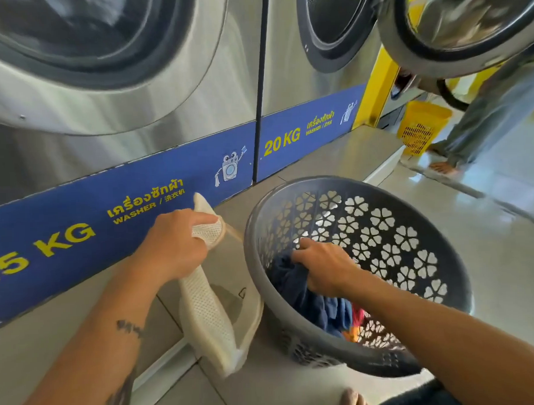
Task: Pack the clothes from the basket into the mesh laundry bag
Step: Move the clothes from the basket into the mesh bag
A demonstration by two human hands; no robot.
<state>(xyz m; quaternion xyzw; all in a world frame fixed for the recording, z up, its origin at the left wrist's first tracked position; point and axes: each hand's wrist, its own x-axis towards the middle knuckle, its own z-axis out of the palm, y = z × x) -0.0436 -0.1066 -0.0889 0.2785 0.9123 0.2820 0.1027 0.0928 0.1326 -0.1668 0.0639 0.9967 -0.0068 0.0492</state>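
A grey round basket [390, 228] with flower-shaped holes stands on the floor at the centre right. Inside it lies a dark blue garment [305, 295], with red and orange clothes [356, 323] beneath. My right hand [325, 267] reaches into the basket and grips the blue garment. To the basket's left hangs a cream mesh laundry bag [209, 313], its mouth open toward the basket. My left hand [173, 245] grips the bag's upper edge and holds it up off the floor.
Two steel washers [134, 85] with a blue base strip stand straight ahead; the right one's door [465, 28] swings open overhead. A yellow basket [420, 127] and another person's legs [480, 119] are at the far right. My foot [353, 400] shows at the bottom.
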